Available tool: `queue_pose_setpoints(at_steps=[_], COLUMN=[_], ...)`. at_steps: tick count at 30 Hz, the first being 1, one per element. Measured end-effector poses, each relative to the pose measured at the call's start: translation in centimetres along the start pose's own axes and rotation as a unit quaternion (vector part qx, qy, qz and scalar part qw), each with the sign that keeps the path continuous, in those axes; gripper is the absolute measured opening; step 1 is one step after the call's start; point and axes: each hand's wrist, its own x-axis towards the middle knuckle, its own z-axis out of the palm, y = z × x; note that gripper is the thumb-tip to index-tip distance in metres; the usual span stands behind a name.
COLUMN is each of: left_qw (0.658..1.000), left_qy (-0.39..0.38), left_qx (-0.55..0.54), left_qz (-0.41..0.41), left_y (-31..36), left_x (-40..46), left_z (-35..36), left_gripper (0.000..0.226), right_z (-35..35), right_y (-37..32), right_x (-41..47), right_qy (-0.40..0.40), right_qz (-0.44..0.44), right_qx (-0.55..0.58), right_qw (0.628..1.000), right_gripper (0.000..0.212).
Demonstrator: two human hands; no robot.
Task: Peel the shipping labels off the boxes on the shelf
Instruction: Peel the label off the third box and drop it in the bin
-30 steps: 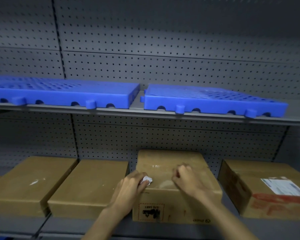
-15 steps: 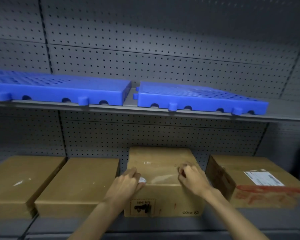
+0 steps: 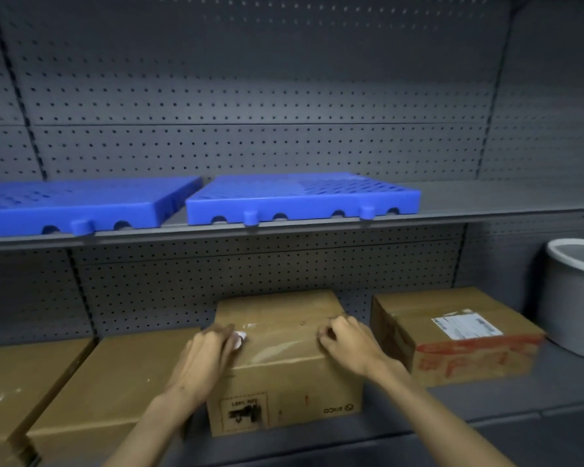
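Both hands were on the middle cardboard box [image 3: 284, 335] on the lower shelf [image 3: 506, 404]. Left hand [image 3: 204, 357] sat at the box's top left edge, fingers curled around a small crumpled white scrap of label [image 3: 239, 339]. Right hand [image 3: 346, 342] sat on the top right part of the box, fingers curled down with the tips against the cardboard; couldn't tell whether they pinched anything.

Middle box: brown, glossy clear tape across the top, no intact label visible on it. Front face carried a black printed mark in a dashed frame and a small logo, both upside down.

Box to the right [image 3: 459, 335] stood apart from the middle one, angled slightly. It carried a white shipping label [image 3: 466, 326] with printed lines and a barcode-like block flat on its top, and red printed tape along the front top edge.

Two flatter brown boxes lay to the left: one [image 3: 115, 375] just beside the middle box, another [image 3: 21, 385] at the frame edge with small white flecks on top.

Upper shelf [image 3: 284, 227] held two blue plastic grid panels [image 3: 300, 197] side by side. A grey round bin [image 3: 573, 298] stood at far right.
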Motion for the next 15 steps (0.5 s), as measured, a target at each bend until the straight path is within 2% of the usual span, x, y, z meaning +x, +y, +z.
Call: queue_pose_setpoints(at_steps=[5,8,13,15], left_qw=[0.997,0.996,0.992,0.988], left_qy=[0.054,0.056,0.035,0.022], left_qx=[-0.036,-0.06,-0.094,-0.117], left_qz=[0.028,0.047,0.081,0.094], left_y=[5.7,10.6,19.4,23.2], left_x=[3.1,5.0,7.5,8.2], left_z=[0.9,3.3,7.6,9.4], left_gripper=[0.014,0.039,0.046,0.061], right_z=[-3.1,-5.5,-10.1,-12.4], right_y=[4.2,7.7,14.6,17.3], right_x=[-2.3,-3.9,-7.1,-8.8], right_qy=[0.048,0.072,0.107,0.128], right_qz=[-0.015,-0.007,0.034,0.042], right_qx=[-0.016,-0.044,-0.064,-0.076], right_qw=[0.999,0.996,0.992,0.988], right_gripper=[0.021,0.02,0.021,0.02])
